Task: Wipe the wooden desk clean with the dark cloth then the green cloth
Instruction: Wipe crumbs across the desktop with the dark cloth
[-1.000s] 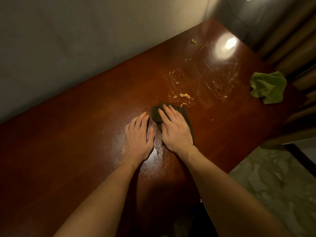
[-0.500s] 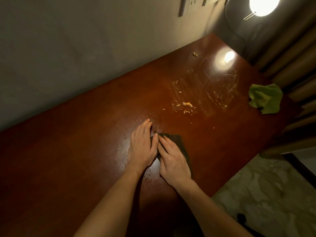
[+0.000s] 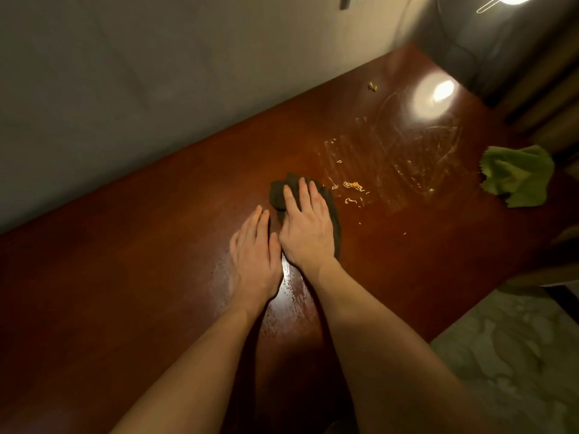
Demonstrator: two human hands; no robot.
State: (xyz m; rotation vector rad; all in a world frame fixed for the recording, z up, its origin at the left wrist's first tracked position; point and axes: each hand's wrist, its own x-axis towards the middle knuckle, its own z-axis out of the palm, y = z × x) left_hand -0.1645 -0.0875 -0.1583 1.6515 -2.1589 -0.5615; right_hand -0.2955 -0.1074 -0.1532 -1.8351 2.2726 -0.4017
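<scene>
1. Forward again go the right hand's fingers [image 3: 302, 195]. They lie straight and close together, pressing flat on the dark cloth [image 3: 277, 195] and gripping nothing.
2. Half a second ago the cloth was drawn back beside the left thumb. It now lies further up the wooden desk [image 3: 125, 277], just short of the noodle scraps [image 3: 352, 185].
3. The right hand [image 3: 308, 227] covers most of the cloth, so only its far end and right edge show.
4. The left hand [image 3: 255, 255] has hardly shifted. Its fingers [image 3: 258, 219] are straight and together, with the palm flat on bare wood touching the right hand's side. It appears to be bracing the person.
5. One second ago the cloth sat about where it is now. This reads as a back-and-forth scrub, probably with the dark-cloth pass in full swing.
6. A wet sheen [image 3: 291, 296] shows between the wrists, which suggests the near part has been gone over.
7. The scraps, the dried smears [image 3: 407, 151] beyond them and a yellow crumb [image 3: 372, 86] near the wall lie as they did before.
8. The green cloth [image 3: 517, 178] sits crumpled at the desk's right edge, well apart from both hands. Its turn has not come yet.
</scene>
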